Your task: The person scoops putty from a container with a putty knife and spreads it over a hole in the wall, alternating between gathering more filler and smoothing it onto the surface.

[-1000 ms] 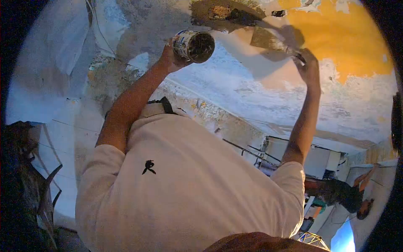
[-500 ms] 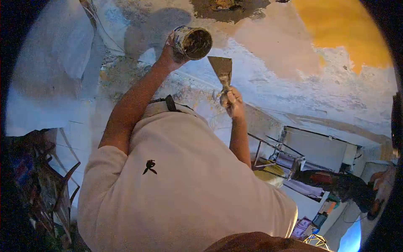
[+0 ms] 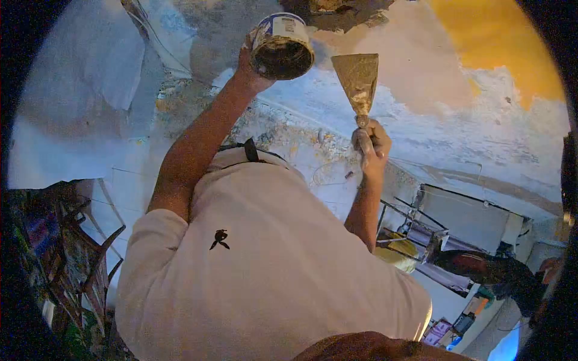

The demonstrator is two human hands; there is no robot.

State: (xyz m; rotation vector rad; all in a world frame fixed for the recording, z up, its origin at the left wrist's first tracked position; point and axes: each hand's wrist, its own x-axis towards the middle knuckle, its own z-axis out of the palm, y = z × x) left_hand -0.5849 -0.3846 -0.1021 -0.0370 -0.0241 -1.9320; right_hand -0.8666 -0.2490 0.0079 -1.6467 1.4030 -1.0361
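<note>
My left hand grips a small round tub with a white and blue label. The tub is tipped so its open mouth faces me; its dark inside and rim are smeared with a brown paste. My right hand is closed round the handle of a putty knife. The knife's wide blade points up and is coated in brownish paste. A gap separates the blade from the tub. Behind both is a patchy wall with bare, pale and yellow areas.
Dark wooden chairs or frames stand at the lower left. To the right are a metal frame, a yellowish round object and a dark-clothed person. A dark rough patch marks the wall at the top.
My right hand has moved right and slightly up, and the knife's blade now looks larger and more face-on. The tub has shifted slightly up and right, showing more of its labelled side.
</note>
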